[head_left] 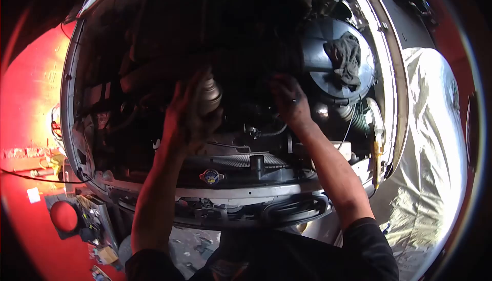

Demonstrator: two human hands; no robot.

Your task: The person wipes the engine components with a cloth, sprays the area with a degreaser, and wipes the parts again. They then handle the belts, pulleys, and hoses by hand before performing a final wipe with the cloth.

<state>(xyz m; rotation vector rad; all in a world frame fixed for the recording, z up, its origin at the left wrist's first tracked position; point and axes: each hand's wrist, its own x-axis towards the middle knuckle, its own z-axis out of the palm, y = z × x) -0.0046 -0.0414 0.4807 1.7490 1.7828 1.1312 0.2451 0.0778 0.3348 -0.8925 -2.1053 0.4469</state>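
Note:
My left hand (187, 109) is over the engine bay, its fingers bent around a shiny round metal part (210, 95) with a stepped, narrowing top. Motion blurs this hand, and the part's exact kind does not show. To its right, my right hand (291, 101) hangs above the dark engine, fingers bent toward the left. A dark ring or spot shows on one finger. Shadow and blur hide its fingertips and anything between them. Below both hands lie dark hoses and a small metal fitting (252, 131).
A round air-cleaner housing (316, 58) carries a dark rag (345, 60) at the right. In front are the radiator cap (211, 177) and the front crossmember (246, 193). A pale cover (423, 142) drapes beside the right fender. Tools and a red round-topped object (64, 216) stand at lower left.

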